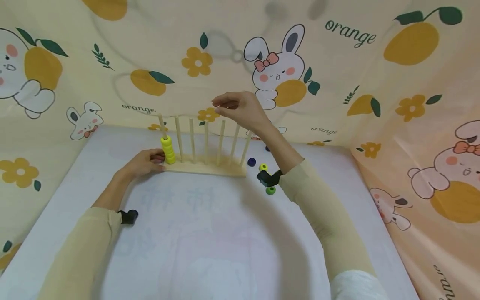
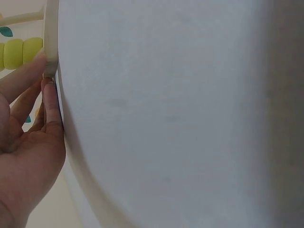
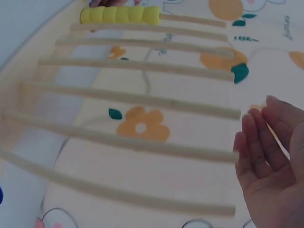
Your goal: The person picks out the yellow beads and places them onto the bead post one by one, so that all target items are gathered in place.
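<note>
A wooden peg rack [image 1: 206, 168] with several upright pegs stands towards the back of the white table. Several yellow beads [image 1: 168, 150] are stacked on its leftmost peg; the other pegs are bare. My left hand [image 1: 144, 162] holds the left end of the rack's base, its thumb beside the lowest bead in the left wrist view. Raised above the pegs on the right half, my right hand [image 1: 241, 109] has loosely bent fingers and holds nothing. In the right wrist view that hand [image 3: 278, 166] is near the peg tops.
Right of the rack lie a purple bead [image 1: 251, 162], a yellow bead [image 1: 263, 167] and a green bead [image 1: 271, 190]. Another dark bead [image 1: 267, 148] is partly covered by the right forearm. A patterned cloth [image 1: 225, 50] rises behind the table.
</note>
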A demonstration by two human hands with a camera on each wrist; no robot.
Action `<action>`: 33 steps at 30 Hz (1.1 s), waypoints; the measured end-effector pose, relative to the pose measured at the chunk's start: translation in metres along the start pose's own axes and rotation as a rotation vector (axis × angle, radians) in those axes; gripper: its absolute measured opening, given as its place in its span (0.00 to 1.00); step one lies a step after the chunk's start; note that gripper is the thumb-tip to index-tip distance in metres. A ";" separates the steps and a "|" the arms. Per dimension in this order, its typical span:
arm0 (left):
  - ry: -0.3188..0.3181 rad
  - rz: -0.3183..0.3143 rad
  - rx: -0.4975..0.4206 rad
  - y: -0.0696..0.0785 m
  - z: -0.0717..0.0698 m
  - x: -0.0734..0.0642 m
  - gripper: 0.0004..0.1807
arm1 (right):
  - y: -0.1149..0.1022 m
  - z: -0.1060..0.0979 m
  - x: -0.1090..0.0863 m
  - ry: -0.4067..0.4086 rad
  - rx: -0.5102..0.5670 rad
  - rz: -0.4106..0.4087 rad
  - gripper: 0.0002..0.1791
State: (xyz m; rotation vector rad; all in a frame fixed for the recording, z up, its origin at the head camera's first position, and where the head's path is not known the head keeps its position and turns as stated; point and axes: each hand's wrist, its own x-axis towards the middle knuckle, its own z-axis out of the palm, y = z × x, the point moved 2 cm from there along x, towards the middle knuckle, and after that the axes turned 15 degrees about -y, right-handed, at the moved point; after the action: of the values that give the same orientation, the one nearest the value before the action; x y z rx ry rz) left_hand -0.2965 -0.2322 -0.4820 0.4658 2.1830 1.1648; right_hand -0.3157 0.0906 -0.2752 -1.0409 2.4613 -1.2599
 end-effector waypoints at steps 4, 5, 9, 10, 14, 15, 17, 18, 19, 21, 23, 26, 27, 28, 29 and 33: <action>0.005 0.005 0.007 0.000 0.001 0.000 0.39 | 0.008 -0.007 -0.017 0.024 0.017 0.023 0.12; 0.005 0.009 0.007 0.000 0.001 0.000 0.39 | 0.011 -0.009 -0.020 0.022 0.017 0.029 0.12; -0.004 0.015 -0.003 -0.004 0.004 0.002 0.39 | 0.021 -0.014 -0.035 -0.006 0.016 0.048 0.13; -0.006 0.017 -0.008 -0.005 0.005 0.002 0.39 | 0.023 -0.016 -0.038 -0.010 0.017 0.050 0.13; -0.007 0.007 -0.004 -0.007 0.006 0.000 0.38 | 0.033 -0.021 -0.053 0.006 0.017 0.062 0.13; -0.005 0.006 -0.002 -0.006 0.005 -0.001 0.38 | 0.035 -0.023 -0.057 0.019 0.019 0.063 0.13; 0.001 0.004 0.009 -0.005 0.003 -0.001 0.38 | 0.039 -0.027 -0.064 0.042 0.018 0.064 0.13; 0.004 0.003 0.014 -0.004 0.002 -0.001 0.38 | 0.042 -0.029 -0.067 0.054 0.014 0.064 0.13; 0.006 0.002 0.013 -0.003 0.001 -0.002 0.38 | 0.044 -0.030 -0.070 0.062 0.013 0.072 0.13; 0.007 -0.003 0.016 -0.002 0.001 -0.003 0.38 | 0.048 -0.031 -0.077 0.075 0.019 0.102 0.13; 0.006 -0.008 0.023 0.000 0.001 -0.004 0.38 | 0.053 -0.032 -0.084 0.087 0.026 0.138 0.14; 0.002 -0.009 0.020 0.002 0.001 -0.005 0.38 | 0.060 -0.032 -0.094 0.103 0.057 0.174 0.15; 0.003 -0.009 0.018 0.002 0.001 -0.005 0.38 | 0.062 -0.032 -0.097 0.109 0.066 0.178 0.15; 0.003 -0.008 0.016 0.002 0.001 -0.004 0.38 | 0.064 -0.032 -0.100 0.114 0.077 0.175 0.15; 0.004 -0.008 0.014 0.003 0.001 -0.004 0.38 | 0.065 -0.031 -0.103 0.116 0.084 0.175 0.15; 0.002 -0.016 0.011 0.003 0.003 -0.003 0.39 | 0.070 -0.028 -0.116 0.102 0.096 0.179 0.15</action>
State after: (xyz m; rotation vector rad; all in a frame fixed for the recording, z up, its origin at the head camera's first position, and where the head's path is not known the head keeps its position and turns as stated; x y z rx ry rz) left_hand -0.2926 -0.2308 -0.4799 0.4515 2.1919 1.1452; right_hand -0.2786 0.2125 -0.3285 -0.7324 2.4751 -1.3881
